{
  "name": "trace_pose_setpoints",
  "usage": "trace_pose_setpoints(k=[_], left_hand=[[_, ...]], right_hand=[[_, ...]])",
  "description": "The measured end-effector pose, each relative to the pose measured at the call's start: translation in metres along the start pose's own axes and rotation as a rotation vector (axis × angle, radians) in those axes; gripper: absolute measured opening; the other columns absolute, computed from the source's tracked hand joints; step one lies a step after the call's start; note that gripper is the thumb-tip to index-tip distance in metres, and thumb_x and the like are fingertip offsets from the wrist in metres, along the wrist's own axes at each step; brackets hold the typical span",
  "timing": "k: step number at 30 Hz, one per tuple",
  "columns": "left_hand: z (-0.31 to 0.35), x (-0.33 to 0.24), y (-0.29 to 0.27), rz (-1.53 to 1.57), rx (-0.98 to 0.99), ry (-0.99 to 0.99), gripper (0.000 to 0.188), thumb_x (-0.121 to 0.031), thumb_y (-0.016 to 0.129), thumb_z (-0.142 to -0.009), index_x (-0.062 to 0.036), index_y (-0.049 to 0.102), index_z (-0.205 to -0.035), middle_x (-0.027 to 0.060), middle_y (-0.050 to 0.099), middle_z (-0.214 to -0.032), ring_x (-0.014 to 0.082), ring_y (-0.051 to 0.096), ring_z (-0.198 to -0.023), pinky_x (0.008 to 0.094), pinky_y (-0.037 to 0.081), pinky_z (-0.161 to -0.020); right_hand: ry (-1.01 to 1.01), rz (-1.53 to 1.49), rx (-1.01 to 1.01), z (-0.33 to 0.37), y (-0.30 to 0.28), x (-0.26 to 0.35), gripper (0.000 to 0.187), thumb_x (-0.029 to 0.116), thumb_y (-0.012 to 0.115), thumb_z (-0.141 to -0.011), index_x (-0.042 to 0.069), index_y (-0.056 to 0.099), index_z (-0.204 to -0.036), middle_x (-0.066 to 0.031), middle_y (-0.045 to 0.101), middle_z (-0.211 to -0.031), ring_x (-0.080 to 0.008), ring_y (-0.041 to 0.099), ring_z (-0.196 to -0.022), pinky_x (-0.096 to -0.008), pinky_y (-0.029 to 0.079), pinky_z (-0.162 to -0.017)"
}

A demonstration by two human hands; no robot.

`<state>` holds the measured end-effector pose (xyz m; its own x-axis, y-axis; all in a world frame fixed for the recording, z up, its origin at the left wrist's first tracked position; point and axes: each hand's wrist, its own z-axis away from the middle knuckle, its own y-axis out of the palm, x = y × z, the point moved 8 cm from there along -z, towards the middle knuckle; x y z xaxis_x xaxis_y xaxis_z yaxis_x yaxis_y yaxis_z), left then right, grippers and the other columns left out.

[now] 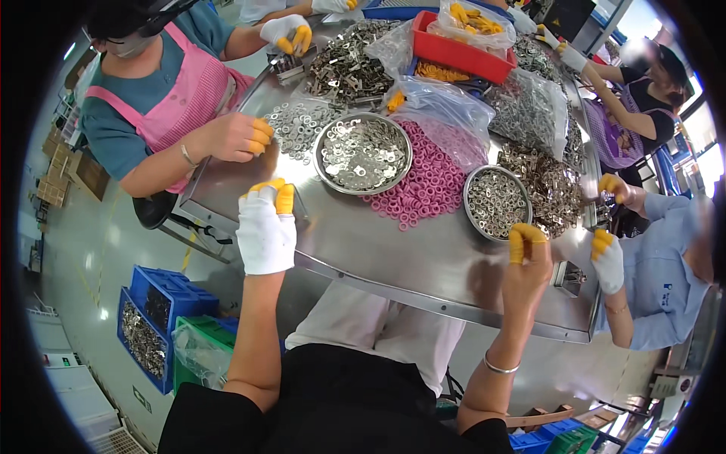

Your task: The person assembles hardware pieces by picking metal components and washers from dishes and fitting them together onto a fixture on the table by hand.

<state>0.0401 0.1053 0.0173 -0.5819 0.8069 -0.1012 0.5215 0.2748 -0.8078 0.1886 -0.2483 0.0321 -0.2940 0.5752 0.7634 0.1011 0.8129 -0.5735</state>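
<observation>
My left hand [266, 231], in a white glove with yellow fingertips, is above the near left table edge. Its fingers are curled closed, and whatever they hold is hidden. My right hand [528, 257], with yellow finger covers, is closed in a pinch by the near rim of a small steel bowl [472, 214] of small metal rings. What it pinches is too small or hidden to make out. Between my hands lie a heap of pink rings [423, 178] and a larger steel bowl [321, 175] holding flat metal pieces. Loose silver washers [295, 125] lie left of that bowl.
The steel table [378, 242] bears heaps of metal clips [352, 64], a plastic bag of metal parts [529, 110] and a red bin [454, 51]. Co-workers' hands [238, 138] reach in from the left, right and far side. Blue crates [162, 318] stand on the floor at left.
</observation>
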Motion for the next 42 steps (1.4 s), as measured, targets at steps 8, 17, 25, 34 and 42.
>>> trace_pose_setpoints(k=[8, 17, 25, 34, 42], left_hand=[[0.017, -0.087, -0.004, 0.602, 0.344, 0.110, 0.014, -0.019, 0.070, -0.081, -0.0088, 0.067, -0.090, 0.0116, 0.065, -0.086, 0.0342, 0.062, -0.069, 0.0415, 0.050, -0.064], [-0.063, -0.097, 0.052, 0.444, 0.315, 0.299, 0.014, -0.019, 0.069, -0.080, -0.0089, 0.066, -0.090, 0.0099, 0.063, -0.083, 0.0314, 0.060, -0.074, 0.0429, 0.048, -0.068], [-0.052, -0.084, 0.041, 0.740, 0.269, 0.015, 0.015, -0.008, 0.065, -0.082, -0.0070, 0.065, -0.098, 0.0085, 0.067, -0.087, 0.0286, 0.063, -0.075, 0.0382, 0.050, -0.070], [0.018, -0.128, 0.009, 1.164, 0.755, 0.041, 0.012, -0.004, 0.066, -0.082, -0.0058, 0.066, -0.093, 0.0092, 0.069, -0.102, 0.0260, 0.064, -0.079, 0.0351, 0.052, -0.074], [0.026, -0.152, 0.004, 1.037, 0.893, 0.331, 0.003, -0.004, 0.066, -0.081, -0.0028, 0.065, -0.084, 0.0111, 0.063, -0.113, 0.0217, 0.062, -0.091, 0.0322, 0.050, -0.081]], right_hand=[[-0.053, -0.546, 0.397, 0.051, 0.090, 0.037, 0.017, 0.001, 0.068, -0.086, 0.003, 0.070, -0.103, -0.0072, 0.067, -0.110, -0.0139, 0.061, -0.079, -0.0241, 0.050, -0.072], [0.222, -0.759, 0.417, 0.052, 0.085, 0.029, 0.015, 0.001, 0.068, -0.087, 0.002, 0.070, -0.102, -0.0079, 0.066, -0.117, -0.0103, 0.059, -0.078, -0.0215, 0.048, -0.069], [0.195, -0.688, 0.453, 0.046, 0.080, 0.026, 0.025, 0.001, 0.069, -0.086, 0.002, 0.067, -0.111, -0.0079, 0.066, -0.114, -0.0110, 0.058, -0.072, -0.0236, 0.048, -0.064], [-0.117, 0.260, 0.291, 0.007, 0.084, 0.042, 0.022, -0.001, 0.067, -0.086, 0.000, 0.068, -0.108, -0.0070, 0.066, -0.102, -0.0123, 0.059, -0.075, -0.0253, 0.048, -0.067], [-0.046, -0.240, 0.316, 0.025, 0.068, 0.037, 0.023, -0.001, 0.070, -0.081, 0.003, 0.069, -0.104, -0.0080, 0.065, -0.098, -0.0162, 0.058, -0.068, -0.0277, 0.048, -0.062]])
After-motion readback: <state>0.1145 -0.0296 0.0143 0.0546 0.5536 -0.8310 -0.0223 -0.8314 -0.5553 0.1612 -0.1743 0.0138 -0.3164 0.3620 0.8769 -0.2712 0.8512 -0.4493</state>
